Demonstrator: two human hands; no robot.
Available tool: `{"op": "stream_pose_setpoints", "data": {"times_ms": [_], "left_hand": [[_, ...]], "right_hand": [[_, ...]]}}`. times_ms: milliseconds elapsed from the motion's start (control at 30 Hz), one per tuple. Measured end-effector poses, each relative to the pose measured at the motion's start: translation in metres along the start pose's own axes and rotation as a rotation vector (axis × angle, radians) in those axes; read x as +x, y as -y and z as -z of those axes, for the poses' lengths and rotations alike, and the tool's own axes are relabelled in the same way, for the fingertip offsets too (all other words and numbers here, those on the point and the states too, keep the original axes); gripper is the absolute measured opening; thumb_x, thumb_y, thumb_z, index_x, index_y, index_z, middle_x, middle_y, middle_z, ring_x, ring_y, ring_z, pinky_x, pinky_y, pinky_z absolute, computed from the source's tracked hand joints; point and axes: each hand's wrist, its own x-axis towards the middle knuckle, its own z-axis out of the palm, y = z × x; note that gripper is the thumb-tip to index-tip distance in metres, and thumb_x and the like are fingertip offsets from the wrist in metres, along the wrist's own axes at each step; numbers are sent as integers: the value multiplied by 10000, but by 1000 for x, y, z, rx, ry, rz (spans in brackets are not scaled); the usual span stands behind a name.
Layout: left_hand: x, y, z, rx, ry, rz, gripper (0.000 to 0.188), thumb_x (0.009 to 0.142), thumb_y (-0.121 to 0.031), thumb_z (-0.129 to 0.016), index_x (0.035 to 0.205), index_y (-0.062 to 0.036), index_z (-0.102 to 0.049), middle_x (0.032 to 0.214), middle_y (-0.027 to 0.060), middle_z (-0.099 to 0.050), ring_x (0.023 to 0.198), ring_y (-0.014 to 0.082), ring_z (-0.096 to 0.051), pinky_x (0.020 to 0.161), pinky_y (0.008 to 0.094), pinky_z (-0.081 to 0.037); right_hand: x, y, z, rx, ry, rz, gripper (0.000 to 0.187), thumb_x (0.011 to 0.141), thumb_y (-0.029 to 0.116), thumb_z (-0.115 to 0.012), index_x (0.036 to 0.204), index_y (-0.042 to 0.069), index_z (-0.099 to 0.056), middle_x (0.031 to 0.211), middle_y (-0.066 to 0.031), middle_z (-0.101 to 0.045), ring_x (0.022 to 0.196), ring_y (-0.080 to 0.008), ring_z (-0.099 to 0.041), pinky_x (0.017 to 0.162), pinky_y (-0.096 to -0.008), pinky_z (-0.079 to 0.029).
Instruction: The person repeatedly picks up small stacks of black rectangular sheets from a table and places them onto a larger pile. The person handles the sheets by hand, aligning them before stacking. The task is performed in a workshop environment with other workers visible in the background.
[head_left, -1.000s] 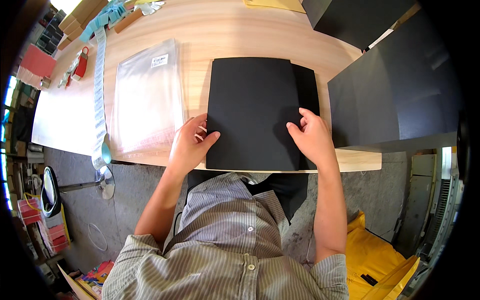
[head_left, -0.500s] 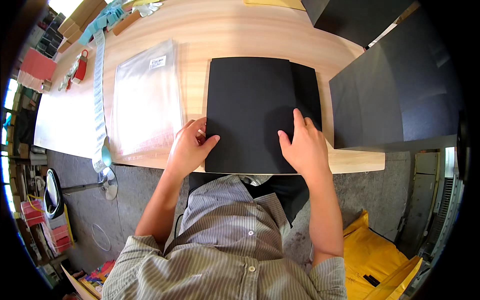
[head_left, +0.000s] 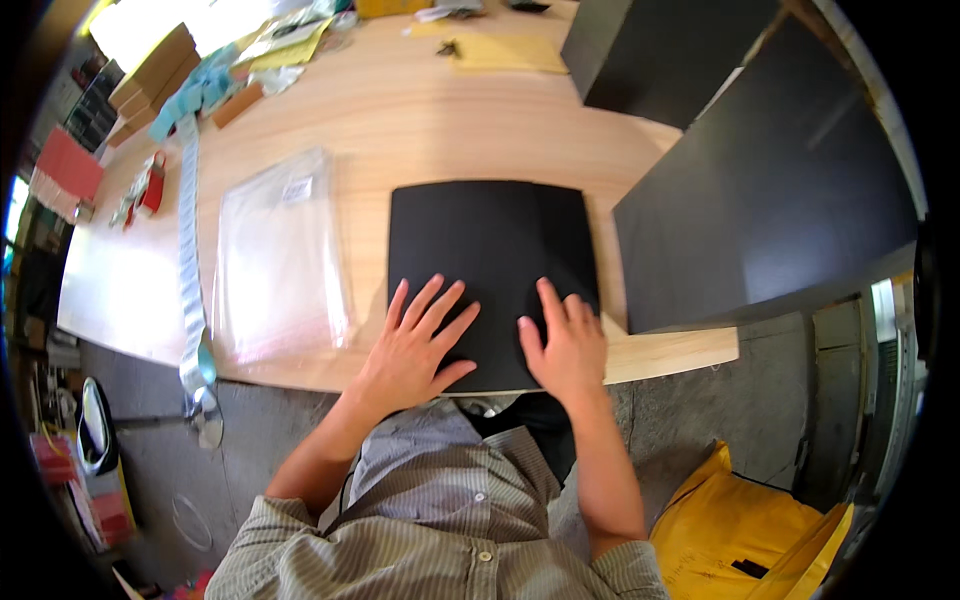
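Observation:
A flat black rectangular sheet (head_left: 485, 235) lies on the table in front of me, its near side at the table edge. My left hand (head_left: 408, 358) rests on its lower left part with the fingers spread. On its lower right part lies my right hand (head_left: 568, 348), thumb apart and fingers stretched forward. Neither hand grips anything. Whether more sheets lie under the top one is hidden. Clear plastic sleeves (head_left: 275, 265) are piled flat to the left, with a small white label near the top.
Large black stacks or boxes (head_left: 750, 220) stand along the right side. A strip of pale labels (head_left: 188, 240) runs down the left to the table edge, near a red-handled tool (head_left: 152, 190). Brown boxes (head_left: 155, 75) sit far left; a yellow bag (head_left: 740, 530) is low right.
Two overlapping black layers, offset at the right before, now show as one even outline. My left hand has moved from the left edge onto the sheet and spread. The view has shifted.

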Motion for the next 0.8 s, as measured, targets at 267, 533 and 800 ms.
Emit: {"op": "stream_pose_setpoints", "data": {"times_ms": [267,533,800], "left_hand": [[2,1,-3,-18,-20,-23,641,908,-428,-692,1450,-115,-553,1530,183,-459,1455,398,-367,1219,600,-202],[-8,40,-23,-399,-252,332,715,925,-219,-711,1538,-16,-402,1642,266,-282,1541,442,-218,1231,511,-246],[-4,30,-24,-405,-195,379,740,884,-216,-763,1516,-16,-432,1652,302,-238,1553,485,-153,1238,531,-218]], "right_hand": [[3,-1,6,40,-57,6,546,931,407,-655,1376,95,-596,938,-128,-608,875,-325,-632,742,-451,-513],[-2,-3,9,38,-72,-16,527,935,426,-660,1360,115,-631,911,-107,-615,841,-299,-643,717,-428,-526],[-4,-5,8,40,-59,-6,532,945,433,-648,1373,119,-619,923,-102,-613,852,-289,-643,717,-422,-525]]}}
